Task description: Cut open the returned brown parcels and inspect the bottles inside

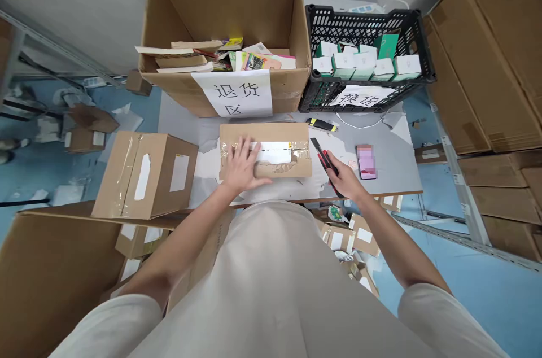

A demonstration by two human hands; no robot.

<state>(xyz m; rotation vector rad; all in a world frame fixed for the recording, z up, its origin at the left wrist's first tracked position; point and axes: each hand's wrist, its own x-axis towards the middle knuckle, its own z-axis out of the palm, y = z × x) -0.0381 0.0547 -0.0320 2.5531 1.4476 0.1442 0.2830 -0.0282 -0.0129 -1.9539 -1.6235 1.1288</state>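
Observation:
A taped cardboard box [300, 143] lies flat on the table in front of me, with a torn white label [275, 156] across its top. My left hand [243, 166] rests on the left part of this box, fingers spread. In my right hand [342, 177] is a red and black utility knife [325, 161], gripped by its handle. The dark blade points up and left, close to the box's right end but apart from it. Beyond the box lies a second, yellow and black utility knife [322, 124]. A phone [366, 161] lies right of my right hand.
At the back stand a large open carton [224, 13] of books and a black plastic crate [368, 22] holding several green-white boxes. A taped carton [144, 174] sits at left. Stacked cartons [478, 59] line the right side. Several parcels [364, 234] lie below the table's front edge [393, 193].

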